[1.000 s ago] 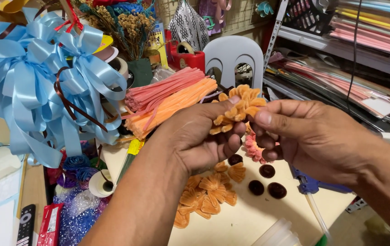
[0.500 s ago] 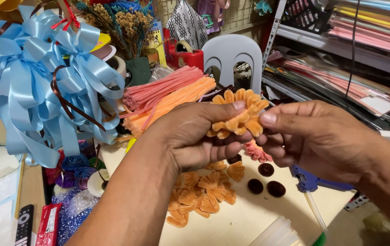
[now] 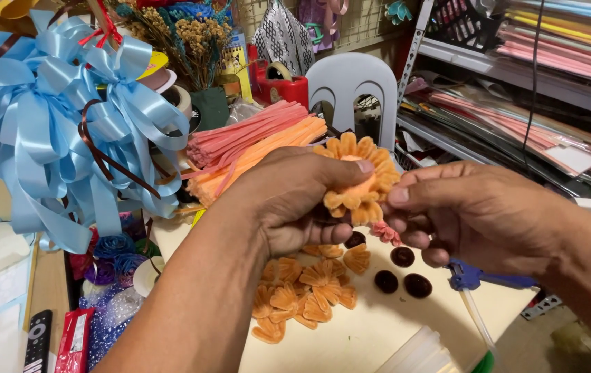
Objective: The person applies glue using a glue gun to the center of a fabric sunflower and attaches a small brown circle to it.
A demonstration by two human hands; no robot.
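Upper left of frame: one large light-blue ribbon bow (image 3: pixel 53 117), looped many times, with a thin brown ribbon threaded through it. Top centre: one white plastic chair back (image 3: pixel 354 83). Between them, two bundles of fuzzy stems lie side by side, one pink (image 3: pixel 247 135), one orange (image 3: pixel 268 155).

Centre of frame: your left hand (image 3: pixel 295 204) and your right hand (image 3: pixel 475 214) are brought together, both pinched on one orange petalled flower (image 3: pixel 357 179). Left thumb lies across its middle; right thumb and forefinger nip its right edge. The flower is held up above the pale work surface (image 3: pixel 378 331), not touching it.

Lower centre, on that surface: a loose pile of orange petal pieces (image 3: pixel 306 293); exact count cannot be told, as they overlap. To their right: three dark round discs (image 3: pixel 402 273) clearly seen, a fourth partly hidden under your left fingers. Right of the discs: one blue tool (image 3: pixel 478 276).
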